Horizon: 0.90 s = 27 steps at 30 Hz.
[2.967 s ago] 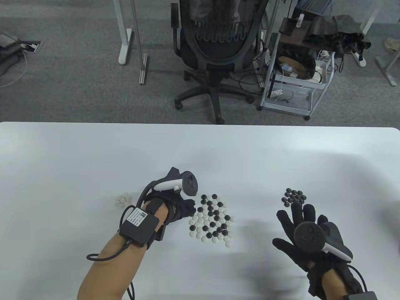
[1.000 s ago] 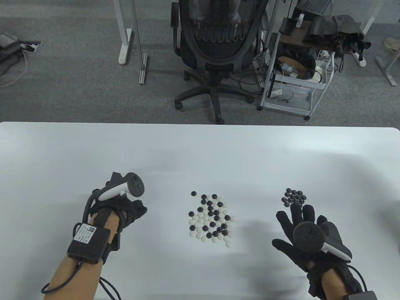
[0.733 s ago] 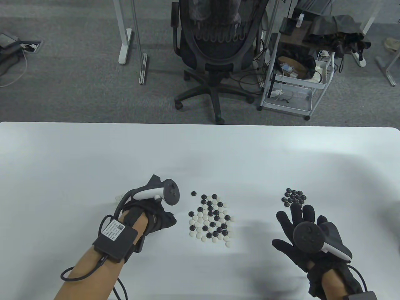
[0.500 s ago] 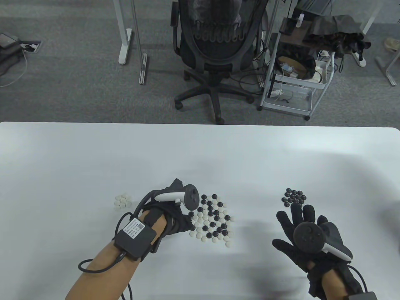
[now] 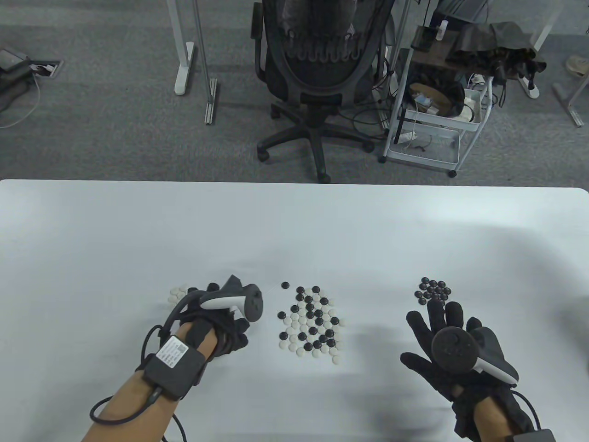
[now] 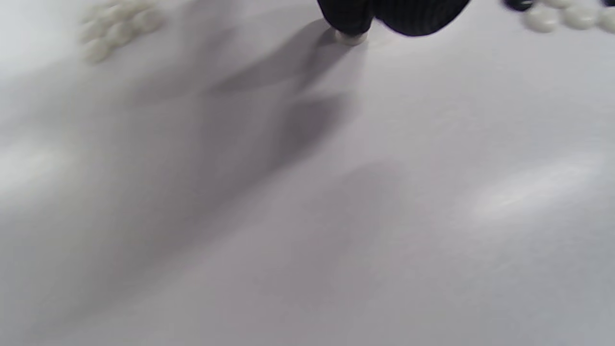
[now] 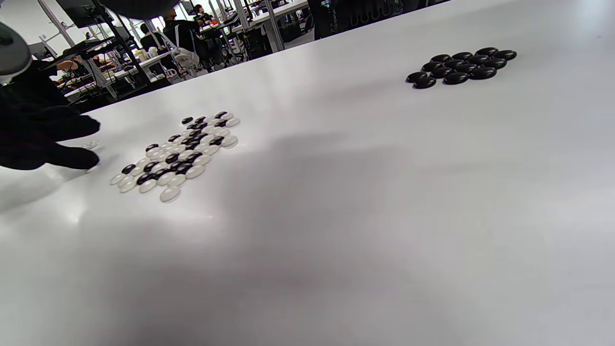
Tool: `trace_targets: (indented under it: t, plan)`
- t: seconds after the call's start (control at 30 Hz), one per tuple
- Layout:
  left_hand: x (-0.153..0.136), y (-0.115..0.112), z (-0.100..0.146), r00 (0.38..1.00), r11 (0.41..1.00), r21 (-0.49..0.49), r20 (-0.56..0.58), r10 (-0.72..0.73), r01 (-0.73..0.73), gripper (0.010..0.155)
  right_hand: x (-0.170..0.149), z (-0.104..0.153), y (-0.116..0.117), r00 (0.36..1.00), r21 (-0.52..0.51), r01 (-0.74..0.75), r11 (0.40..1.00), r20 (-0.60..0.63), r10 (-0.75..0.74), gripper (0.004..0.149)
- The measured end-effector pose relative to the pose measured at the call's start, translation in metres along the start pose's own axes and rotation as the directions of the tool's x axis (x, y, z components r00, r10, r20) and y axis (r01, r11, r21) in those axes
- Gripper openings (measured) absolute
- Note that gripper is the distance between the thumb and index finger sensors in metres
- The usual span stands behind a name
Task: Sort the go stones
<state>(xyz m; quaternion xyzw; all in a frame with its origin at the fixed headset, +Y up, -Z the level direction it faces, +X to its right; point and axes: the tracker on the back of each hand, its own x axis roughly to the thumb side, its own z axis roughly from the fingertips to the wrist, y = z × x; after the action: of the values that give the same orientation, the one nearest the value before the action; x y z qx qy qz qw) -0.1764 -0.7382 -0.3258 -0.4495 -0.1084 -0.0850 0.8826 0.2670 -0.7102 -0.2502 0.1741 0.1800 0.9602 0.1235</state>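
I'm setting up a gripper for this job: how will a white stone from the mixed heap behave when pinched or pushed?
The white stones look small, smooth and glossy, so probably slippery to pinch. Their low lens shape suggests sliding over the table rather than rolling. In the mixed heap they touch, so a push likely shifts neighbours.

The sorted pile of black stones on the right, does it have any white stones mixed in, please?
No, the sorted black pile holds only black stones; white ones show only in the mixed pile and the white pile.

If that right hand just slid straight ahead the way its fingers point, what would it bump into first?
The right hand lies open with fingers pointing away from the person. Just ahead of the fingertips sits the pile of black stones, so it would likely meet those first. How high the hand is above the table is unclear.
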Motion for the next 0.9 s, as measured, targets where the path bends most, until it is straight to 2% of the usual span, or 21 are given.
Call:
trace_targets:
  t: [0.17, 0.27, 0.47, 0.9]
  plan:
    - [-0.064, -0.021, 0.013, 0.979, 0.989, -0.005, -0.139, 0.146, -0.148, 0.06, 0.001, 0.0, 0.0, 1.0, 0.004, -0.001, 1.0, -0.002, 0.001, 0.084]
    - [-0.087, -0.029, 0.014, 0.956, 0.971, 0.017, -0.174, 0.236, -0.237, 0.061, 0.001, 0.0, 0.0, 1.0, 0.003, -0.002, 1.0, -0.003, 0.002, 0.084]
    - [-0.099, -0.031, 0.007, 0.94, 0.958, 0.049, -0.183, 0.288, -0.284, 0.063, 0.001, -0.001, 0.001, 1.0, 0.01, -0.004, 1.0, -0.006, 0.004, 0.084]
    - [-0.104, -0.016, 0.001, 0.919, 0.941, 0.087, -0.203, 0.338, -0.326, 0.065, 0.001, -0.001, 0.001, 1.0, 0.003, 0.002, 1.0, -0.007, -0.002, 0.084]
